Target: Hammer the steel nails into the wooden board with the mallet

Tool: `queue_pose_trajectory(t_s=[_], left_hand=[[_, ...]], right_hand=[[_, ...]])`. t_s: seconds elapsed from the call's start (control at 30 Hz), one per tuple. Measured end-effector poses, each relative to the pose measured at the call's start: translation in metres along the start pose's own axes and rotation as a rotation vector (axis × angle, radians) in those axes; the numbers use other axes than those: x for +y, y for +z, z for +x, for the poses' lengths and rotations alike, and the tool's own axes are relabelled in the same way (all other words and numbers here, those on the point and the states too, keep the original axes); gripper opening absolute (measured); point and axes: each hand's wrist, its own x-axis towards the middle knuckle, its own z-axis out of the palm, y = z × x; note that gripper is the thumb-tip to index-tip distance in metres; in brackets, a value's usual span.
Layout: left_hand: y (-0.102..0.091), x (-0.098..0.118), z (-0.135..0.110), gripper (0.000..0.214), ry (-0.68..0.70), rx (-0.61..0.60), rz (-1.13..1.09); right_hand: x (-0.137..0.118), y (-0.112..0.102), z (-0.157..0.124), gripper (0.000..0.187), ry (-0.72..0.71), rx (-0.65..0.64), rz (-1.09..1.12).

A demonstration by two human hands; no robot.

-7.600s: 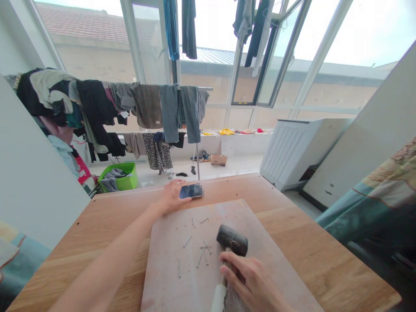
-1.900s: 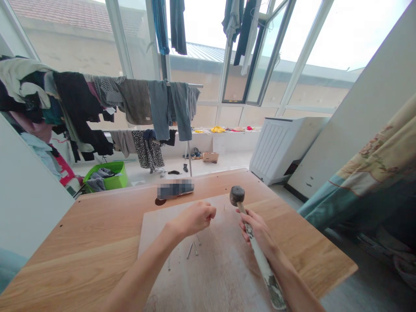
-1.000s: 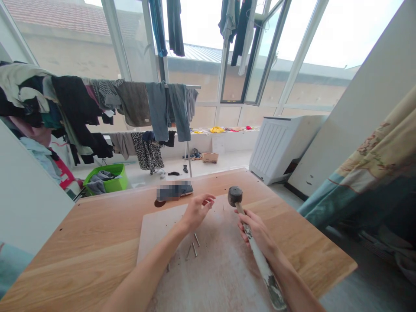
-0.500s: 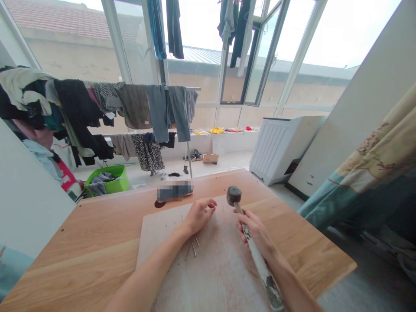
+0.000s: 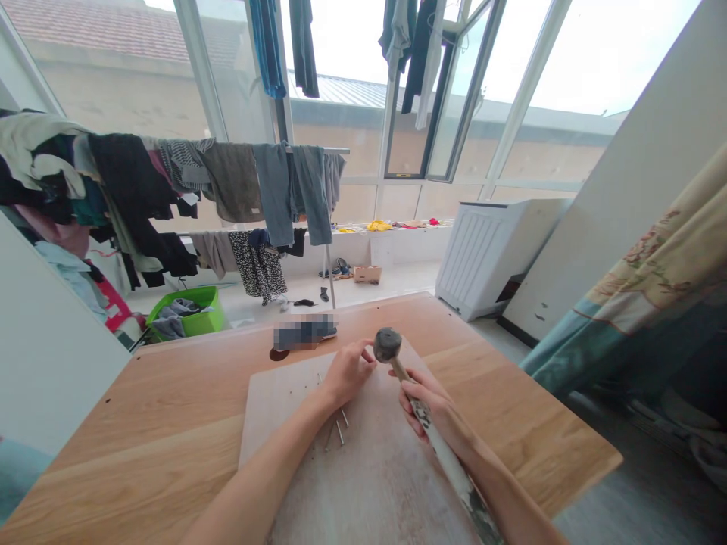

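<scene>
My right hand (image 5: 435, 405) is wrapped round the worn, paint-flecked handle of a mallet (image 5: 387, 345). Its dark, round head is raised at the board's far end, right beside my left fingertips. My left hand (image 5: 351, 375) rests on the pale wooden board (image 5: 363, 484) with its fingers curled in; whatever they may hold is hidden. Several loose nails (image 5: 341, 431) lie on the board beside and partly under my left wrist. Small dark holes or marks dot the board left of that hand.
The board lies on a wood-grain table (image 5: 170, 446). A partly blurred dark object (image 5: 305, 333) sits near the table's far edge. Beyond stand a loaded clothes rack (image 5: 227, 182), a green basket (image 5: 207, 322) and a white appliance (image 5: 471, 253). A curtain (image 5: 625, 303) hangs at the right.
The mallet head has moved left and slightly down, from right of the upright nail to beside my left fingertips. That nail no longer shows. My left hand stays nearly in place.
</scene>
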Motion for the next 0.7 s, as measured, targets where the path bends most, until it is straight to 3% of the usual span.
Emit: queue_pose_trajectory(t_s=[0.3,0.43,0.5,0.6,0.7], left_hand=[[-0.001,-0.003,0.002,0.039,0.018,-0.051,0.014],[-0.036,0.006,-0.006,0.037,0.073,-0.130,0.036],[-0.058,0.017,-0.018,0.036,0.145,-0.230,0.081],[-0.078,0.036,-0.044,0.027,0.337,-0.450,0.424],[-0.077,0.048,-0.068,0.021,0.511,-0.531,0.689]], right_hand=[[0.000,0.001,-0.001,0.047,0.032,0.002,-0.083],[0.002,-0.002,0.001,0.051,0.030,0.049,-0.048],[0.004,-0.004,0.002,0.050,0.018,0.071,-0.029],[0.006,-0.006,0.003,0.049,0.003,0.085,-0.022],[0.007,-0.006,0.003,0.047,-0.004,0.086,-0.021]])
